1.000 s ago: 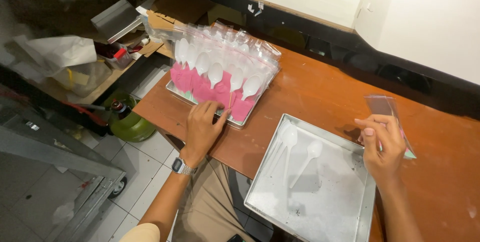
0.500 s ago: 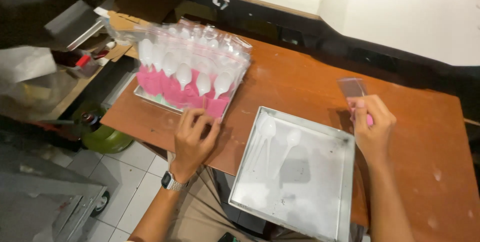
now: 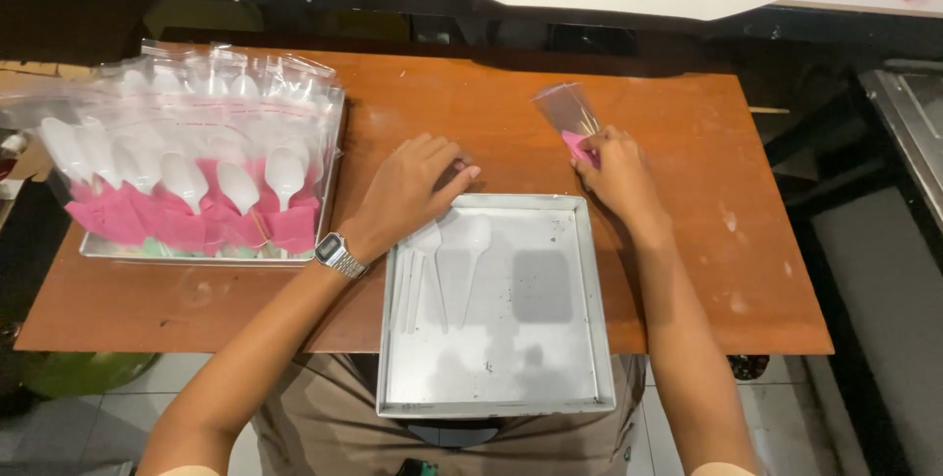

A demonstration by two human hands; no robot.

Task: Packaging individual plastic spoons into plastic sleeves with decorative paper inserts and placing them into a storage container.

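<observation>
Since half a second ago the left hand has left the packed tray's corner and now lies at the centre of the frame, fingers loosely curled, holding nothing, its fingertips at the upper rim of the empty metal tray. That tray now sits squarely at the lower centre, overhanging the near edge of the worktop.

This worktop is orange-brown wood, scuffed with pale marks; bare board runs across the upper middle and the whole right side. Tiled floor shows at the lower left, a dark gap at the right.

The right hand pinches a small clear bag with a pink strip at its lower end, upper centre-right, just above the tray. Inside the tray lie a white plastic spoon and fork. At the left a second tray holds rows of clear packets, each showing a white spoon over a pink napkin.
</observation>
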